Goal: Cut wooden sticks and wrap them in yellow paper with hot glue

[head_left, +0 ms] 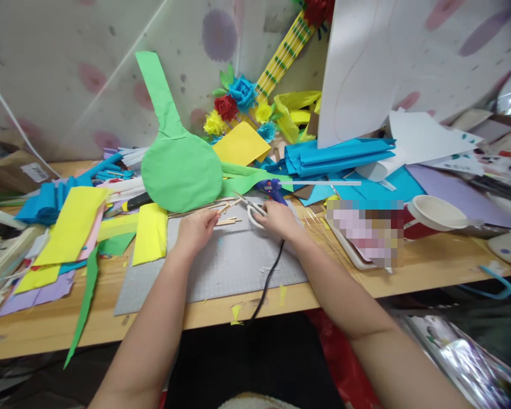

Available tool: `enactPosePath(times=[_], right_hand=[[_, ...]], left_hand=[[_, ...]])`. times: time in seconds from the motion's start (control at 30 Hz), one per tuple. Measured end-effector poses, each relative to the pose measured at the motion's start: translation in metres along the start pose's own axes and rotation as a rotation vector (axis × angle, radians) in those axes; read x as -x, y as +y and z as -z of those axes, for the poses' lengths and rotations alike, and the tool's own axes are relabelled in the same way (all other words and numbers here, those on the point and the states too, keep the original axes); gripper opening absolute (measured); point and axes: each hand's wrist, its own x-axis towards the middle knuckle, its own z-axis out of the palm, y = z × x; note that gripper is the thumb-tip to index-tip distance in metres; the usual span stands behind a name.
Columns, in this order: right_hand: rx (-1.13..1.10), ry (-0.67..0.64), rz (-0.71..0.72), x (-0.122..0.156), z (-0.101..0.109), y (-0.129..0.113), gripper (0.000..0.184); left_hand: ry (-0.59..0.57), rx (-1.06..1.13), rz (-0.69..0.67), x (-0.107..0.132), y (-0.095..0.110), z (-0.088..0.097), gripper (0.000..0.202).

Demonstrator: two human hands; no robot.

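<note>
wooden worktable (pixel 104 318), grey cutting mat (pixel 238 267) on top. thin wooden stick (pixel 230 205) above mat, pinched in the left hand (pixel 198 230); scissors (pixel 255 216) near its tip, right hand (pixel 280 219) closed round the handles, blade gap unclear. step in hand: apparently trimming; next move calls for a steady stick. beyond: green disc (pixel 183 173), glue gun (pixel 276 187).

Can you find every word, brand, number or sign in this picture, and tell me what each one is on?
None can be read for sure.
White label on the brown package: dark characters, too blurred to read; the first might be a "Z".
White paper at the right: small teal marks, too small to make out.
Pixelated patch by the cup: hidden by blocky squares.
</note>
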Motion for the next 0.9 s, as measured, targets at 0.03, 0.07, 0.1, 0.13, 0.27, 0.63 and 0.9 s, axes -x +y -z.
enactPosePath(times=[0.03, 0.07, 0.1, 0.13, 0.27, 0.63, 0.9], right_hand=[[-0.163, -0.024, -0.047, 0.0, 0.003, 0.003, 0.027], [-0.355, -0.051, -0.08, 0.0, 0.006, 0.007, 0.026], [-0.55, -0.078, -0.09, 0.001, 0.008, 0.009, 0.024], [-0.721, -0.1, -0.076, 0.002, 0.01, 0.011, 0.024], [-0.804, -0.076, 0.037, 0.007, 0.005, 0.006, 0.036], [-0.524, -0.14, 0.19, 0.017, -0.006, -0.006, 0.037], [-0.312, -0.232, 0.22, 0.02, -0.001, -0.014, 0.039]], left_hand=[[0.018, 0.002, 0.016, 0.0, -0.002, 0.002, 0.025], [0.036, 0.004, 0.033, 0.0, -0.005, 0.003, 0.025], [0.05, 0.003, 0.048, 0.0, -0.007, 0.005, 0.026], [0.061, 0.002, 0.058, 0.0, -0.009, 0.005, 0.027], [0.083, 0.002, 0.051, 0.0, -0.007, 0.003, 0.027], [0.21, 0.071, 0.004, 0.004, 0.009, -0.008, 0.03], [0.206, 0.025, 0.003, 0.003, 0.008, -0.012, 0.032]])
